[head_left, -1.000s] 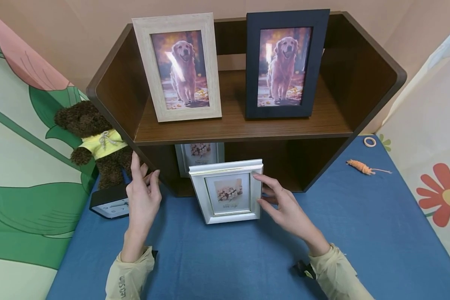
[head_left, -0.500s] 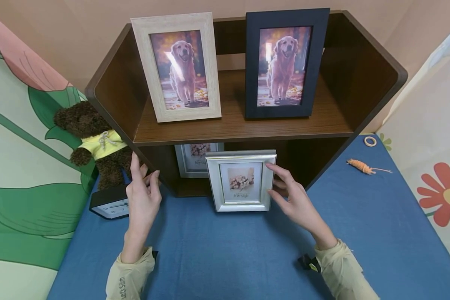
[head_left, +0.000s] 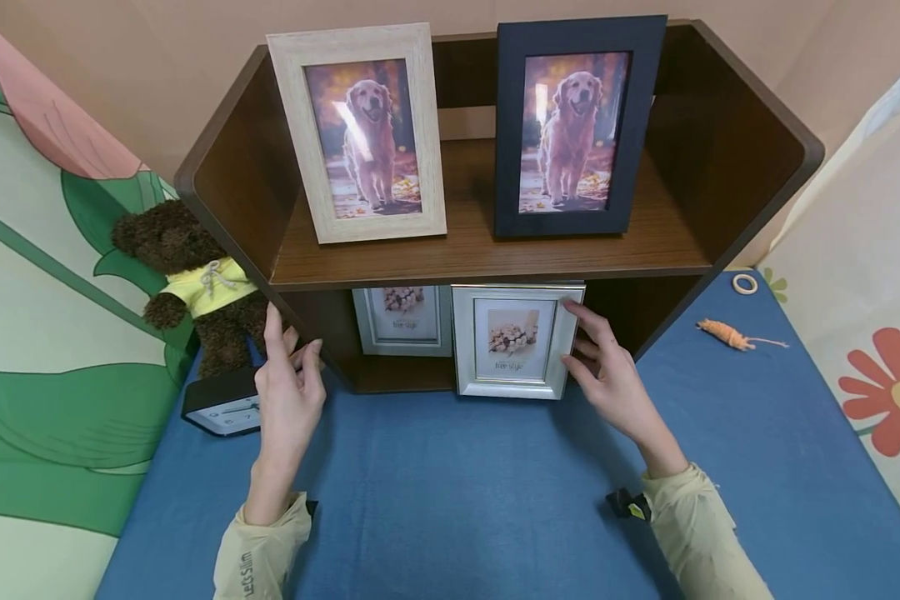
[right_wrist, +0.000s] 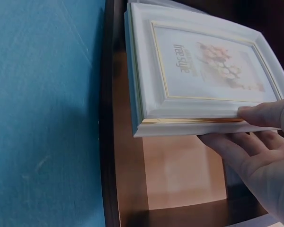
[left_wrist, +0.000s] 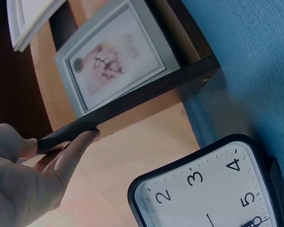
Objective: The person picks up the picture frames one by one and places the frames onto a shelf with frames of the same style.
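My right hand [head_left: 613, 379] grips a silver-white picture frame [head_left: 513, 388] by its right edge, thumb on the front and fingers behind. The frame stands upright at the mouth of the lower compartment of a dark brown bookshelf [head_left: 480, 265]. In the right wrist view the held frame [right_wrist: 151, 90] has a thin gold line and a flower print. My left hand [head_left: 288, 408] holds the bookshelf's left side panel [left_wrist: 132, 101] between thumb and fingers. Behind that panel, a second silver-grey picture frame [head_left: 407, 343] stands at the left of the lower compartment, its top hidden by the shelf board.
A cream frame [head_left: 433, 150] and a black frame [head_left: 507, 142] stand on the upper shelf. Left of the bookshelf are a brown teddy bear [head_left: 210, 283] and a black clock [head_left: 221, 408]. An orange toy [head_left: 727, 335] and a ring [head_left: 745, 284] lie at right on the blue cloth.
My right hand has moved the silver-white frame right and back, from in front of the bookshelf to the lower opening, beside the second frame. My left hand has stayed on the side panel.
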Action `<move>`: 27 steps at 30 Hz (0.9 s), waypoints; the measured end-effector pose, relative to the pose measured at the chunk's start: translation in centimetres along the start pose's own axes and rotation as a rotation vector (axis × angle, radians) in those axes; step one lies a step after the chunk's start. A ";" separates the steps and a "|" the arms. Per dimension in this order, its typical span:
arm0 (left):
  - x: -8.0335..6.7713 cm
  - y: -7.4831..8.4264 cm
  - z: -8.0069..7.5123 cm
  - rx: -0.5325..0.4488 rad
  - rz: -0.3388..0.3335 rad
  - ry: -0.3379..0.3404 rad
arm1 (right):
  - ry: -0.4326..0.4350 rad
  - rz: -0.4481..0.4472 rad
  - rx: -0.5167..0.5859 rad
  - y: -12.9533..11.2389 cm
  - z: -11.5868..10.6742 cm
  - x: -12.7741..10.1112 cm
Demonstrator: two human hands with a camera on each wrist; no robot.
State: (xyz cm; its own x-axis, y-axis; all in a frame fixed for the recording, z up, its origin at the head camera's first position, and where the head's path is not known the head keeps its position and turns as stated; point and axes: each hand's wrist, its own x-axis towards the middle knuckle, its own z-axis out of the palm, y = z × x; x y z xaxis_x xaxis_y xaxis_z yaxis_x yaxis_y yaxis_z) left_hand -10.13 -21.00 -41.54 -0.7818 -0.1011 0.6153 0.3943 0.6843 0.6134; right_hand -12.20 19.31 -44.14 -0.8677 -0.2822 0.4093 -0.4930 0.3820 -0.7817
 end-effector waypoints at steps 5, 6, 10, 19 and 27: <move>0.0 0.0 0.0 0.002 -0.003 0.001 | 0.017 0.006 -0.021 0.4 -0.3 0.4; 0.0 0.0 0.0 0.002 -0.002 0.003 | 0.019 0.008 -0.027 0.4 -0.4 0.4; 0.0 0.0 0.1 0.003 -0.001 0.004 | 0.026 0.028 -0.029 0.6 -0.5 0.8; 0.1 0.1 0.2 -0.007 -0.001 0.004 | 0.059 0.071 -0.018 1.2 -0.4 1.5; 0.0 0.0 0.1 0.005 -0.003 0.003 | 0.081 0.123 -0.031 1.4 -0.4 2.2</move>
State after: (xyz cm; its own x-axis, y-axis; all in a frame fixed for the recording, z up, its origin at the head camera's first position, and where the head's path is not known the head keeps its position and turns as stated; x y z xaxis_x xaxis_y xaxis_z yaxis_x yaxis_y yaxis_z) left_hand -10.14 -20.90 -41.60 -0.7815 -0.1059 0.6149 0.3893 0.6873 0.6132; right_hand -14.78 19.59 -44.16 -0.9234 -0.1602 0.3489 -0.3833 0.4364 -0.8140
